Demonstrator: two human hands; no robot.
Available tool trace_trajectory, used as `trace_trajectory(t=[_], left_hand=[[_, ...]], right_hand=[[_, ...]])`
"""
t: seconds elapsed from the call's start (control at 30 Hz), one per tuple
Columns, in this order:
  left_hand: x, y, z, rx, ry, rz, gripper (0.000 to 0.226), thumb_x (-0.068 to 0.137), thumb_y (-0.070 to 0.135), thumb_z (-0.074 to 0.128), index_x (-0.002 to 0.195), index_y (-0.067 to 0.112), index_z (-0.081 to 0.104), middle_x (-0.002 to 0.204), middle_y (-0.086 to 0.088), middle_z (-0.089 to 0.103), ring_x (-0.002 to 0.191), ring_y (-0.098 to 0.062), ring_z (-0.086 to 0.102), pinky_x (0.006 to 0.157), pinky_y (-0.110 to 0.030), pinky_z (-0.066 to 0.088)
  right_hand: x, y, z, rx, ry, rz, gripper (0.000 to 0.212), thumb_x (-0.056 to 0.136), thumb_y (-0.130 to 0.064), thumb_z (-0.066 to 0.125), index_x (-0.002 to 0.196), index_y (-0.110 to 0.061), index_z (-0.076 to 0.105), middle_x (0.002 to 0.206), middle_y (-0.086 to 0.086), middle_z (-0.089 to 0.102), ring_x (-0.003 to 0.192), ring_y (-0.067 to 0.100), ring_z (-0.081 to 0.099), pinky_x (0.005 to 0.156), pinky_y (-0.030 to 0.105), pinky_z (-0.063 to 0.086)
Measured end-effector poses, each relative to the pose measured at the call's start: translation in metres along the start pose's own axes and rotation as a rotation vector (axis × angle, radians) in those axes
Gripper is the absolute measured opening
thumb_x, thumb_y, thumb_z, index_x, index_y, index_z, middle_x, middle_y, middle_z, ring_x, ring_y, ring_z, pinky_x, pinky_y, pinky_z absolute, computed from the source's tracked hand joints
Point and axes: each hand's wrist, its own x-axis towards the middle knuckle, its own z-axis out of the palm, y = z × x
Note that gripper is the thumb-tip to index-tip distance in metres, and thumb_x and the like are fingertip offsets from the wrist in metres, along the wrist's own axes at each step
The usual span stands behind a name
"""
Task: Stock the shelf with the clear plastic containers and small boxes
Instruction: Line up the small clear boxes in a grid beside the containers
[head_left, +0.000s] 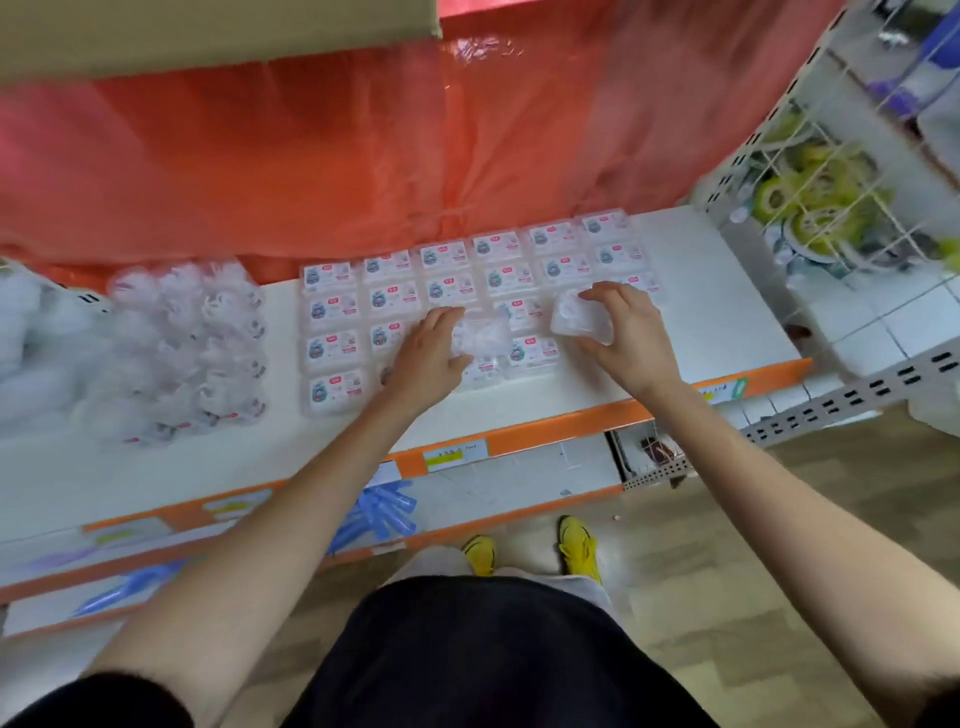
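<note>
Shelf: a white flat shelf board (701, 291) with an orange front strip that carries price tags; it bears all the stock.
Small boxes: clear plastic boxes (395, 296) with white printed labels, laid flat in touching rows across the middle of the shelf board, the rear row next to the backdrop.
Left hand: the left hand (426, 358) lies over the front rows; its fingers curl round a clear plastic container (483, 335) held over the boxes; whether it touches them cannot be told.
Right hand: the right hand (623, 332) is at the right end of the rows; fingers and thumb pinch a second clear plastic container (579, 319), tilted.
Left stock: a heap of clear rounded plastic pieces (192, 343), left of the boxes and apart from them.
Backdrop: a translucent red plastic sheet (311, 166); a brown cardboard flap (208, 31) at top left.
Right side: a white wire rack (831, 208) holding yellow-green round goods.
Below: blue plastic tubes (384, 512) on a lower shelf; yellow shoes (579, 548) on wood-patterned floor.
</note>
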Motion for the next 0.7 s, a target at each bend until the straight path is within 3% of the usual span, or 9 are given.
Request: trace_trajectory(t=[0.13,0.23,0.3,0.37,0.47,0.53,0.7], left_hand=[[-0.005,0.008,0.002,0.040,0.050,-0.065,0.066,0.092,0.028,0.064,0.149,0.012,0.034,0.157,-0.008,0.026,0.147,-0.025,0.019,0.119,-0.039,0.014],[-0.011,0.027,0.009,-0.006,0.169,-0.169,0.068,0.091,0.034,0.064,0.149,0.014,0.033,0.159,-0.005,0.020,0.148,-0.022,0.011,0.119,-0.040,0.010],[-0.011,0.047,0.015,-0.021,0.349,-0.186,0.055,0.094,0.033,0.060,0.143,0.014,0.043,0.154,-0.007,0.031,0.145,-0.024,0.021,0.118,-0.040,0.015],[-0.010,0.071,0.022,-0.110,0.496,-0.190,0.039,0.096,0.029,0.056,0.131,0.013,0.056,0.139,-0.007,0.049,0.132,-0.021,0.041,0.113,-0.039,0.029],[-0.009,0.112,0.035,-0.406,0.431,-0.316,0.027,0.096,0.027,0.059,0.117,0.011,0.066,0.115,-0.003,0.066,0.100,-0.012,0.060,0.093,-0.029,0.048],[-0.005,0.127,0.047,-0.525,0.384,-0.426,0.027,0.094,0.031,0.062,0.110,0.010,0.069,0.102,-0.002,0.070,0.092,-0.012,0.064,0.087,-0.027,0.050],[0.001,0.151,0.065,-0.889,0.281,-0.593,0.012,0.096,0.028,0.061,0.101,0.017,0.063,0.089,0.004,0.067,0.068,-0.006,0.068,0.066,-0.022,0.051]], right_hand=[[0.014,0.012,-0.002,0.094,-0.076,-0.080,0.050,0.080,-0.034,0.070,0.124,-0.012,0.061,0.130,0.008,0.058,0.122,0.031,0.050,0.103,0.040,0.037],[0.020,0.021,-0.005,0.132,-0.105,-0.145,0.049,0.081,-0.029,0.077,0.124,-0.011,0.061,0.130,0.008,0.058,0.124,0.030,0.049,0.105,0.037,0.035],[0.023,0.026,-0.007,0.138,-0.120,-0.194,0.050,0.080,-0.026,0.079,0.125,-0.012,0.061,0.131,0.008,0.058,0.124,0.029,0.048,0.105,0.031,0.032],[0.023,0.030,-0.009,0.156,-0.148,-0.223,0.051,0.080,-0.025,0.080,0.126,-0.012,0.060,0.131,0.007,0.058,0.124,0.027,0.048,0.103,0.024,0.029],[0.019,0.034,-0.011,0.192,-0.176,-0.242,0.054,0.078,-0.024,0.081,0.126,-0.013,0.060,0.131,0.006,0.058,0.123,0.028,0.048,0.103,0.025,0.030],[0.017,0.038,-0.012,0.195,-0.207,-0.266,0.055,0.077,-0.024,0.080,0.127,-0.014,0.059,0.131,0.006,0.058,0.123,0.029,0.049,0.104,0.031,0.033],[0.010,0.039,-0.020,0.231,-0.241,-0.305,0.054,0.078,-0.022,0.080,0.127,-0.013,0.059,0.130,0.007,0.058,0.123,0.030,0.050,0.104,0.021,0.028]])
